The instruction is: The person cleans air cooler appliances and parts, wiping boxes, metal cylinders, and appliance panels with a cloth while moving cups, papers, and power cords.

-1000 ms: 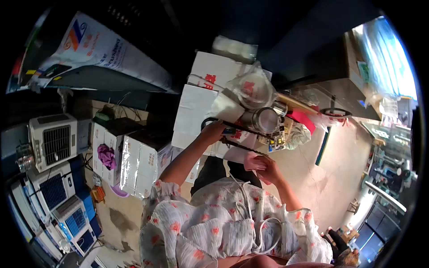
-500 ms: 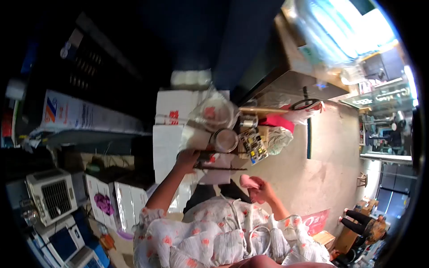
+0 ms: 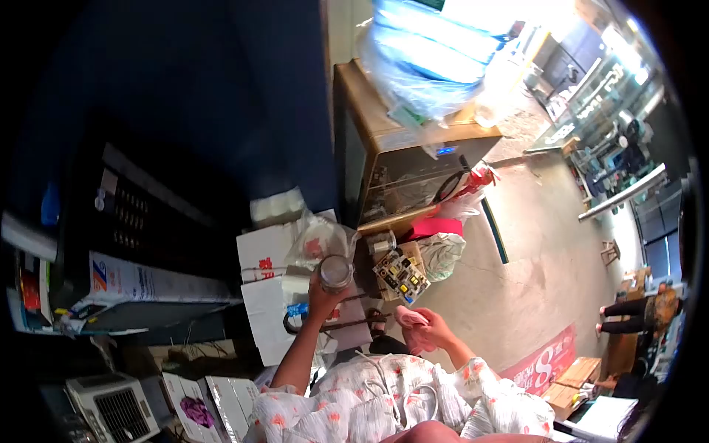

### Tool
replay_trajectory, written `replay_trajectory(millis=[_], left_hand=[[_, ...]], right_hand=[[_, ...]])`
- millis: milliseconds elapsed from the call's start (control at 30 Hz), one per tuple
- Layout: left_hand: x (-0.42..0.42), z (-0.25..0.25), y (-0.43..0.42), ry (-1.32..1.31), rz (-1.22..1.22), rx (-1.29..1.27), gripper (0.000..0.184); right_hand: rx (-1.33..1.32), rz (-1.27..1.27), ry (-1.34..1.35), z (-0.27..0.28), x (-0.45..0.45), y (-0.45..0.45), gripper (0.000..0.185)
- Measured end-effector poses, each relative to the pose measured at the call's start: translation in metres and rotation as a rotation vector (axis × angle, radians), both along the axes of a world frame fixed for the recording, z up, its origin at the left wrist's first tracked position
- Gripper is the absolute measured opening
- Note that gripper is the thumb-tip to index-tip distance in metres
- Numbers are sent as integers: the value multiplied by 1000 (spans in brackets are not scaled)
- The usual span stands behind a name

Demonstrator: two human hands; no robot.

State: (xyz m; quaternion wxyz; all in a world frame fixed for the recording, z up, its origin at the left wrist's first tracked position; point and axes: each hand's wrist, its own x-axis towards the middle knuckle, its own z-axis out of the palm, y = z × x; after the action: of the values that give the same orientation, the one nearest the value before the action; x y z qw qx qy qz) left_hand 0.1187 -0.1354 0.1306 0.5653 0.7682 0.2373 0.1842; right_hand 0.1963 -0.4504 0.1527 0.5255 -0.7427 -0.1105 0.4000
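Observation:
My left hand [image 3: 322, 301] is wrapped around the side of a clear round jar [image 3: 337, 273], seen from above over the white boxes. My right hand [image 3: 437, 331] is closed on a crumpled pink cloth [image 3: 415, 328], held in front of my body to the right. Just below the jar lies a dark, long two-pronged object [image 3: 353, 323], whose kind I cannot make out. A blue item [image 3: 297, 310] sits beside my left wrist. Behind the jar is a clear plastic bag [image 3: 319, 240] on a white box [image 3: 258, 255] with red print.
A circuit board [image 3: 401, 276] lies right of the jar, near a metal can [image 3: 381, 242] and a pale plastic bag [image 3: 442, 257]. A wooden cabinet [image 3: 413, 173] stands behind. Another person [image 3: 641, 316] is at the far right; a white heater-like unit [image 3: 114, 406] stands lower left.
My left hand has left the dark long object and taken hold of the jar. The pink cloth stays in my right hand. My view has turned, showing more of the cabinet.

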Motion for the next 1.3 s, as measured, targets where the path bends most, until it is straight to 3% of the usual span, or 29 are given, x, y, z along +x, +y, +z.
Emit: replay_trajectory(millis=[100,200,300,400,500,633,700,833,1000,1100,1167,1300], left_hand=[[-3,10,-9,35,43,-62,72],[-8,17,-12,-56,39,26,68],[-12,21,-14,-56,48,-55,67],[-22,-18,3,3,-2,107,65],[-29,17,11,21,115,-116,56],[-51,74,18,8,289,55,48],[-68,81,20,-71,405,-73,44],[-104,70,18,-6,544,-68,46],[-105,65,-19,56,498,-129,59],[-58,90,-61,-64,413,-550,62],[-37,60,-70,141,105,-365,72],[39,35,-122,-67,-69,-244,82]], right_hand=[[-12,-218,108,17,-3,-2,36],[-21,-290,95,10,-5,-10,36],[8,-287,38,-13,-6,-22,39],[15,-255,33,-19,-1,-25,41],[18,-271,67,-25,1,-29,41],[63,-261,49,-45,6,-33,42],[62,-260,81,-42,9,-30,42],[-13,-195,67,-42,22,-33,42],[-92,-149,-7,-55,42,-46,43],[-130,-178,36,-63,49,-64,42],[-141,-207,11,-61,48,-73,43],[-147,-303,-11,-59,36,-101,43]])
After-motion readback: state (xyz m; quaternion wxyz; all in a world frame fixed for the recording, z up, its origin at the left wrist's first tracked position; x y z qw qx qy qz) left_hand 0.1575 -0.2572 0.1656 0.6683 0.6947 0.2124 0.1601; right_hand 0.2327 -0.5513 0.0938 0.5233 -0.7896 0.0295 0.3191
